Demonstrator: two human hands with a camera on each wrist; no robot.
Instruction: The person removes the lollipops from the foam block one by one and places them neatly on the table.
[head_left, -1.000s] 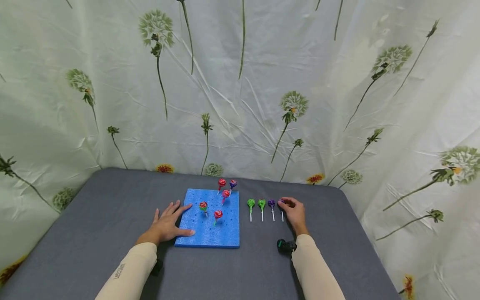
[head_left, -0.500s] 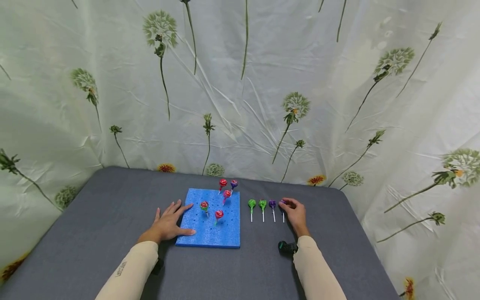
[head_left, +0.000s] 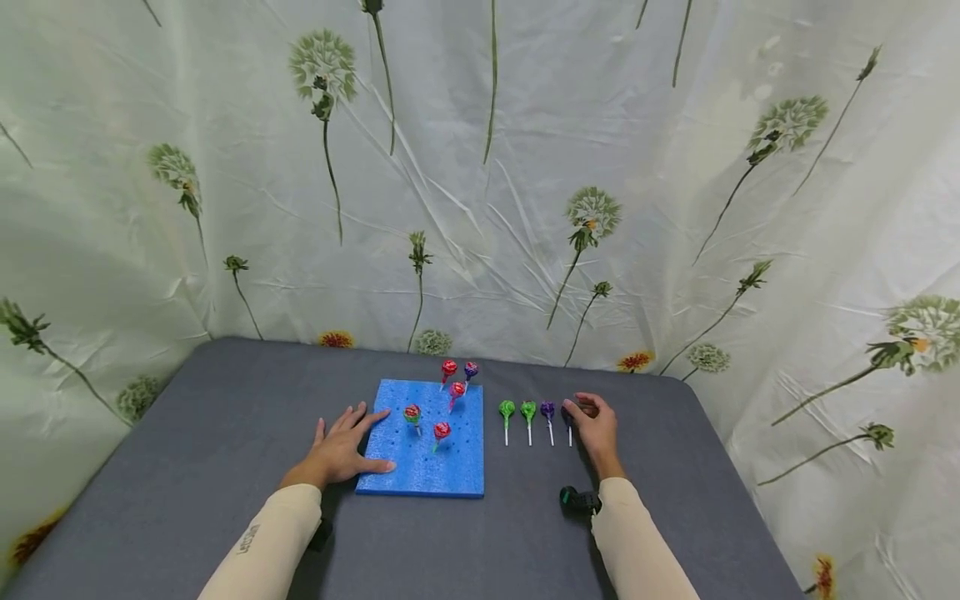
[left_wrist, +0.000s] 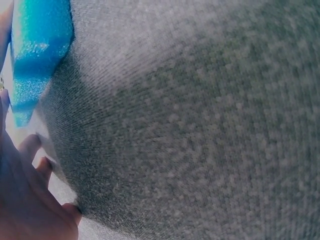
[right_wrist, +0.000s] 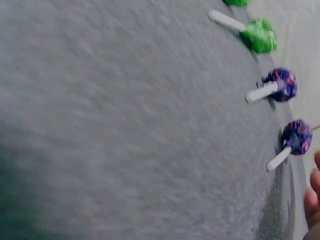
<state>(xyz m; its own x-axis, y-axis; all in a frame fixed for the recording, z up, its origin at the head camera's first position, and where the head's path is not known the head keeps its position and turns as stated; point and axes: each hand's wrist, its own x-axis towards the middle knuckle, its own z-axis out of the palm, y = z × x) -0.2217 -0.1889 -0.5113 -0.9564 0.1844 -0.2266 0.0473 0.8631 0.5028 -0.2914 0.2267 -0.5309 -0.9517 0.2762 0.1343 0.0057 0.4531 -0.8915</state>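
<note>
My left hand point(head_left: 341, 450) lies spread at the left edge of a blue foam board point(head_left: 420, 479), thumb and forefinger resting on its top. Several wrapped lollipops stand in the board's holes: a red one point(head_left: 448, 367), a purple one point(head_left: 471, 369), a pink-red one point(head_left: 457, 390) and others in red and green. On the right, my right hand point(head_left: 597, 429) is beside the last purple lollipop point(right_wrist: 297, 137) of a row on the table. In the right wrist view its loosely bent fingers point(right_wrist: 312, 200) appear just apart from that lollipop's head.
The row also holds two green lollipops point(head_left: 507, 408) and another purple lollipop point(head_left: 548, 411), sticks toward me. The grey cloth-covered table point(head_left: 450, 550) extends to a flowered curtain point(head_left: 510, 208) behind. A dark wrist device point(head_left: 579, 501) sits under the right sleeve.
My right hand has drawn slightly right, its fingertips leaving the end purple lollipop's head. The left hand stays on the board; the head view has shifted a little.
</note>
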